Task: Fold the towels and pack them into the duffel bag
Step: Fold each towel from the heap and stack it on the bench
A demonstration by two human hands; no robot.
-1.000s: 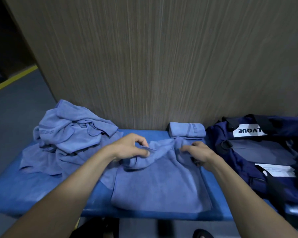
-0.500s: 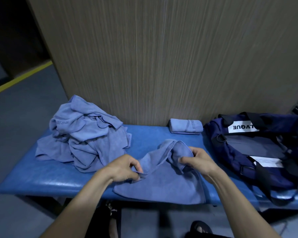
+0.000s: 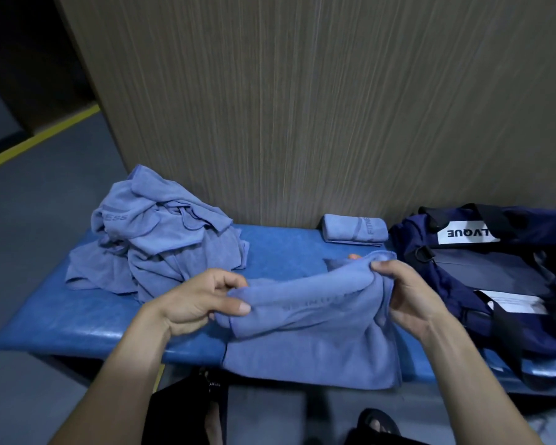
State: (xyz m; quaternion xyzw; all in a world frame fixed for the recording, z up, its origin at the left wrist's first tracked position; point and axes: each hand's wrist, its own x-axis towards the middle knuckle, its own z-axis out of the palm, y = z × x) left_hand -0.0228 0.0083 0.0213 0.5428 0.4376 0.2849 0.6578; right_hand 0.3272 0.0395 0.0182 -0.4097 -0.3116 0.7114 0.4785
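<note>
Both bare hands grip one soft periwinkle-blue microfibre towel point(image 3: 312, 316) at the front of the padded blue vinyl bench point(image 3: 77, 316). Left hand point(image 3: 196, 300) pinches the towel's left end between thumb and fingers; right hand point(image 3: 405, 293) is closed on its bunched right end, lifted a little above the seat. Between them the cloth sags in a thick fold, and its lower part lies flat over the bench's front edge.

On the bench's left part sits a crumpled heap of the same blue towels point(image 3: 161, 245), unfolded. At the back, against the wood-grain wall panel point(image 3: 302, 107), lies one folded blue towel point(image 3: 353, 232), just beside the navy fabric duffel bag point(image 3: 463, 271). That bag rests open on the bench's right end, showing a white label with dark letters point(image 3: 466, 234) and a white paper slip point(image 3: 511, 301); whether any towel lies inside it cannot be told.
</note>
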